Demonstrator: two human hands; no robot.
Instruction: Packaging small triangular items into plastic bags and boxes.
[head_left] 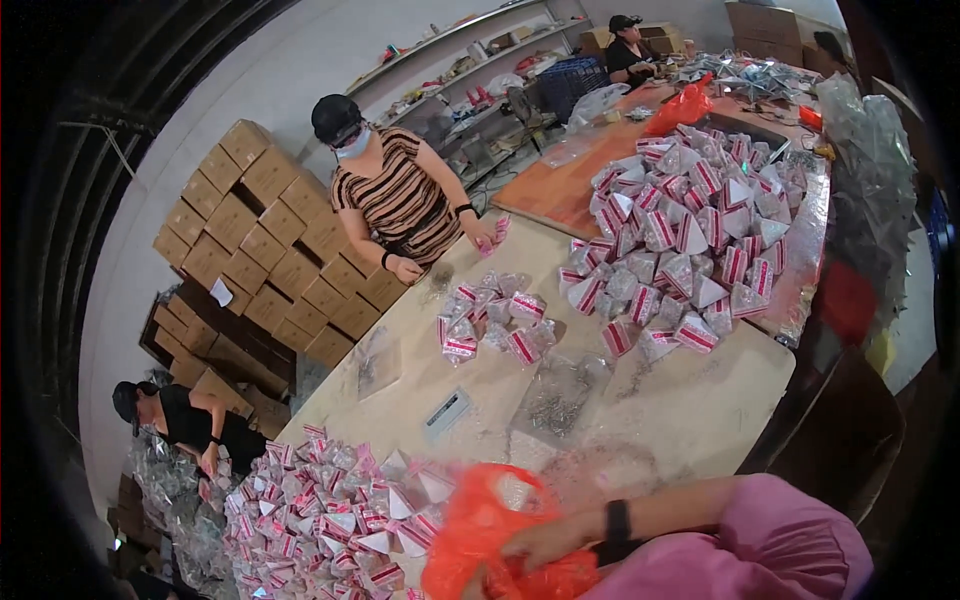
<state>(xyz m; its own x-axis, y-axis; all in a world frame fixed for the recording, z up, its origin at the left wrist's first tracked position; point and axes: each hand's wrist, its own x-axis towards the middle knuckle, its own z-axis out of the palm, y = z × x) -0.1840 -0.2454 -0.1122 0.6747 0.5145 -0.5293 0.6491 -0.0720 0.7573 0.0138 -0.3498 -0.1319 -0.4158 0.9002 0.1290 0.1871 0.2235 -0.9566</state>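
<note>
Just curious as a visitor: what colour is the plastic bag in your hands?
Bright orange-red plastic bag, seen in the head view.

Head-worn fisheye, looking down across table (640, 420); rim perhaps distorted.

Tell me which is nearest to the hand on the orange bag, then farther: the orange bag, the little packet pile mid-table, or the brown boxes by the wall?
From the right hand:
1. Orange bag: under the hand, touching it.
2. Little packet pile: mid-table, farther up.
3. Brown boxes: stacked by the wall, beyond the table's left edge.

Bag (480, 530) near edge of table (700, 400); packet heap (330, 520) left of it.
</note>
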